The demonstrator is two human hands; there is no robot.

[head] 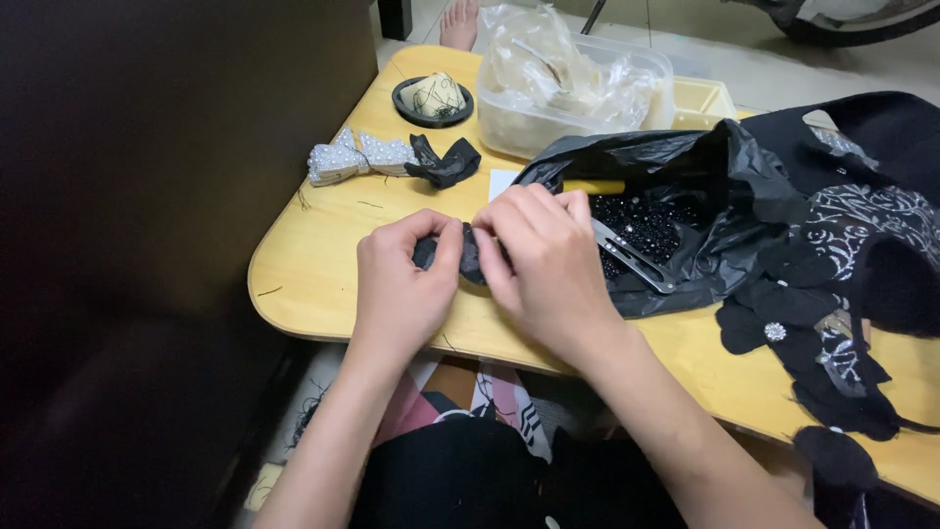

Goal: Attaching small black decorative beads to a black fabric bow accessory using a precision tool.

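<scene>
Near the bench's (313,284) front edge, we pinch a small black fabric piece (470,257) between our left hand (403,284) and right hand (544,263), fingers closed on it, beside a black plastic bag (685,186) of beads.

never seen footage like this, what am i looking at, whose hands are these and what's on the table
There is one picture, from a camera on a person's head, looking down at their own bare hands. The left hand and right hand pinch a small black fabric piece between them. On the wooden table lie a pearl bow, a black bow, a round dish, a plastic tub, a black bag of dark beads, and metal clips.
</scene>
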